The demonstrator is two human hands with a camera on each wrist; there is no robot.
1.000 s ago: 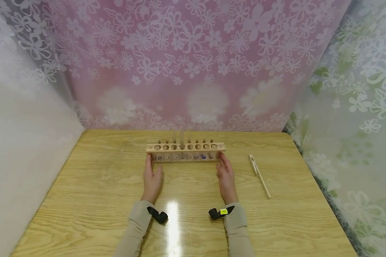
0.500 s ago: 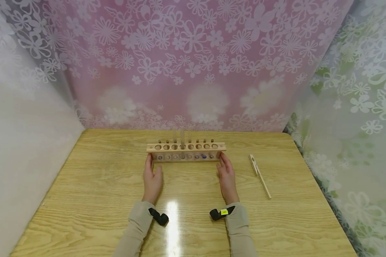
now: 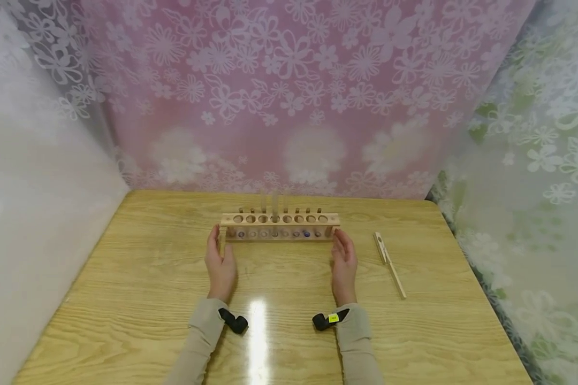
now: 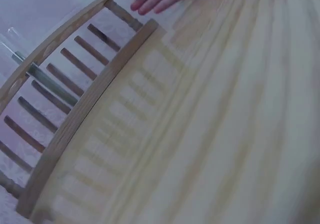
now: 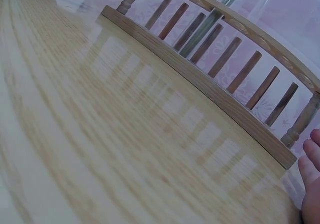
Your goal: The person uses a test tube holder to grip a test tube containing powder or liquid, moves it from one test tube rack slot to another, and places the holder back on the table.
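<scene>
Nearest, two beige sleeves (image 3: pixel 204 327) lie over the counter (image 3: pixel 149 278). The left hand (image 3: pixel 221 272) stands just off the left end of the wooden test tube rack (image 3: pixel 281 220), its fingers (image 3: pixel 212 241) extended, clamped on nothing. The right hand (image 3: pixel 344 271) flanks the right end likewise, fingers relaxed; contact there cannot be confirmed. Toward the counter's right edge, well apart from the rack, a wooden test tube clamp (image 3: pixel 393 272) lies flat, apparently placed clear of both hands. The rack sits near the far edge, roughly parallel to it, and bears its own weight, so neither hand need support it. A glass test tube (image 3: pixel 275 203) stands upright, kept so by the rack. Beyond hangs a pink floral curtain (image 3: pixel 289 85).
</scene>
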